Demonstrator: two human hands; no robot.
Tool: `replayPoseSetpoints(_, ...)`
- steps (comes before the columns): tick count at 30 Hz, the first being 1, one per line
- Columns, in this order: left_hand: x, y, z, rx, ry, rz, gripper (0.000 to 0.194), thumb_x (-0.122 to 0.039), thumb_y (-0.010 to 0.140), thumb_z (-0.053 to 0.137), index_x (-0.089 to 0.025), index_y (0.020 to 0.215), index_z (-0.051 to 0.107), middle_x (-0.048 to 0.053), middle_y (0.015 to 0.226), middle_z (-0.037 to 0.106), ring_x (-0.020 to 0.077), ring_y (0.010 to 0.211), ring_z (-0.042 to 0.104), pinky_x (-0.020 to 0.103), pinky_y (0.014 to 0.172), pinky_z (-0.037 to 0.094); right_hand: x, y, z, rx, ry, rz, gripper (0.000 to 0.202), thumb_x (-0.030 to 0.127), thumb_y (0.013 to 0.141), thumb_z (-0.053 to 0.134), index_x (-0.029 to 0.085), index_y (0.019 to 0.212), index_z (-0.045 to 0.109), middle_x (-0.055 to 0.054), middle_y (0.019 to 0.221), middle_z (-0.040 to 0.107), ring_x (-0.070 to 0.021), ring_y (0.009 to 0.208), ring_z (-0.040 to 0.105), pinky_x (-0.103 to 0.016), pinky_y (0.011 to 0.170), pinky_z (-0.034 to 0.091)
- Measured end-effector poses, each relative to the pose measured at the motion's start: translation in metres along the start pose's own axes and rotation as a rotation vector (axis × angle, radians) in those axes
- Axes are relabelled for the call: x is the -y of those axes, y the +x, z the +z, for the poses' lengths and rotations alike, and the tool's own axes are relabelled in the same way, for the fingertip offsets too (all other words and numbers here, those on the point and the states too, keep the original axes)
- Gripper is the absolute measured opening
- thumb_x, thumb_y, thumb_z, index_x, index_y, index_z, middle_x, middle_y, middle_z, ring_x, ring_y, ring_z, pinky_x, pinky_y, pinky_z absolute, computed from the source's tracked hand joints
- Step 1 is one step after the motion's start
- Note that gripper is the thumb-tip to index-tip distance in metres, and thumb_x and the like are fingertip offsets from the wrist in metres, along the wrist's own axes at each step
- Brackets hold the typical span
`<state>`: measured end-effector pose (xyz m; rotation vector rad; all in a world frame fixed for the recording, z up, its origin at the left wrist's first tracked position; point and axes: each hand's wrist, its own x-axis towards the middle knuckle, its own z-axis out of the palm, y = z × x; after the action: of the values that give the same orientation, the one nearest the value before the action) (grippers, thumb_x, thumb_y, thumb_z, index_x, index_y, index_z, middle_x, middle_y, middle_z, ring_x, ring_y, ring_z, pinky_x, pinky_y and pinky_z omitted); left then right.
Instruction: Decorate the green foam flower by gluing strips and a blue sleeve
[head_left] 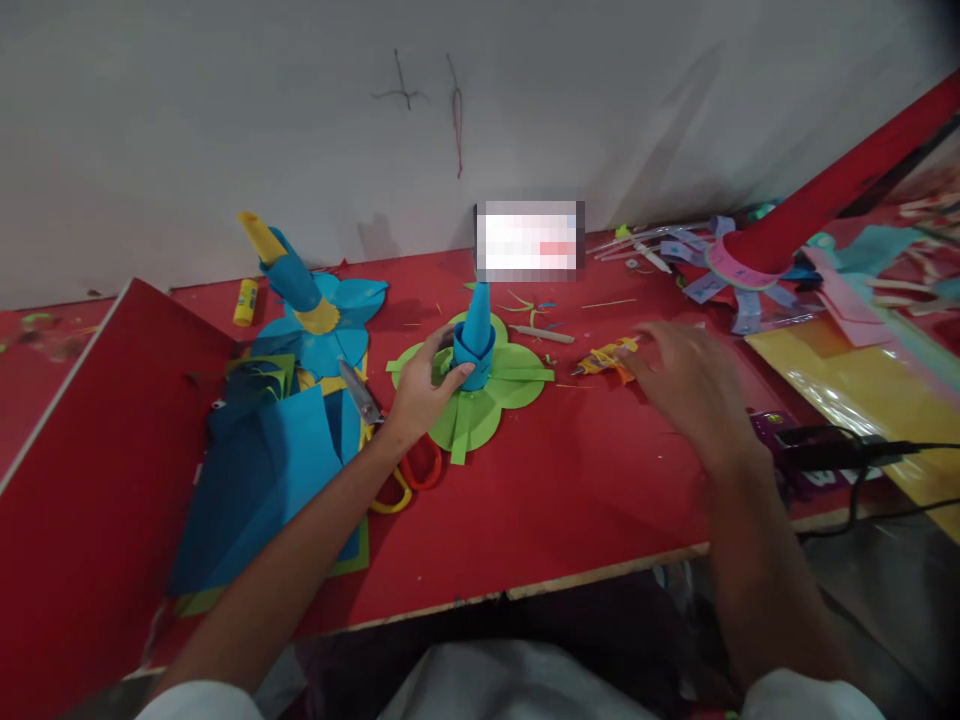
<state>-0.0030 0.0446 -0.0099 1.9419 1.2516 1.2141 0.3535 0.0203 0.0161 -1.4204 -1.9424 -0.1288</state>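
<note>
My left hand (429, 392) is closed around the base of a rolled blue paper tube (475, 345), thumb in front. This tube stands upright on a green paper flower (480, 418) with rounded petals and green strips. A pointed blue paper cone rises from its top. My right hand (694, 390), slightly blurred, is at the right with thumb and finger apart. Its fingertips are beside a small yellow-orange wrapped piece (606, 358); I cannot tell whether they touch it. Scissors (365, 396) with red and yellow handles lie partly under my left forearm.
A blue paper flower (330, 310) with a yellow-tipped stem and a glue stick (245, 302) stand back left. Blue paper sheets (262, 490) lie left, beside a raised red board (105, 480). A red cone (832, 190), a yellow sheet (847, 400) and black cables (840, 448) are right.
</note>
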Motion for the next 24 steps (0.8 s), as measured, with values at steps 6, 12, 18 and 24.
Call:
replayPoseSetpoints(6, 0.000, 0.000, -0.001, -0.015, 0.025, -0.012, 0.066, -0.060, 0.089, 0.071, -0.022, 0.141, 0.059, 0.013, 0.134, 0.071, 0.0316, 0.125, 0.067, 0.049, 0.106, 0.055, 0.088, 0.051, 0.032, 0.227, 0.527, 0.036, 0.039, 0.049, 0.098, 0.063, 0.026, 0.131, 0.063, -0.009, 0.124, 0.074, -0.0248, 0.114, 0.072, -0.046, 0.098, 0.058)
replayPoseSetpoints(12, 0.000, 0.000, -0.002, 0.011, 0.071, 0.007, 0.057, -0.060, 0.095, 0.064, -0.022, 0.138, 0.062, 0.012, 0.134, 0.072, 0.0304, 0.124, 0.068, 0.046, 0.104, 0.057, 0.093, 0.058, 0.079, 0.458, 0.967, 0.075, 0.064, 0.059, 0.085, 0.076, 0.031, 0.141, 0.059, -0.009, 0.142, 0.066, -0.0294, 0.130, 0.065, -0.050, 0.104, 0.058)
replayPoseSetpoints(18, 0.000, 0.001, -0.002, 0.047, 0.108, -0.001, 0.055, -0.062, 0.097, 0.059, -0.023, 0.134, 0.067, 0.010, 0.130, 0.074, 0.0305, 0.117, 0.071, 0.044, 0.099, 0.057, 0.085, 0.046, 0.099, 0.483, 1.009, 0.120, 0.069, 0.067, 0.081, 0.076, 0.031, 0.138, 0.063, -0.009, 0.137, 0.069, -0.0293, 0.120, 0.069, -0.050, 0.103, 0.059)
replayPoseSetpoints(24, -0.004, 0.001, -0.002, 0.062, 0.127, -0.002, 0.057, -0.063, 0.099, 0.053, -0.019, 0.131, 0.068, 0.013, 0.128, 0.074, 0.0315, 0.115, 0.071, 0.043, 0.097, 0.057, 0.094, 0.034, 0.116, 0.350, 0.917, 0.107, 0.079, 0.071, 0.078, 0.076, 0.030, 0.144, 0.059, -0.012, 0.143, 0.064, -0.0331, 0.125, 0.066, -0.053, 0.106, 0.056)
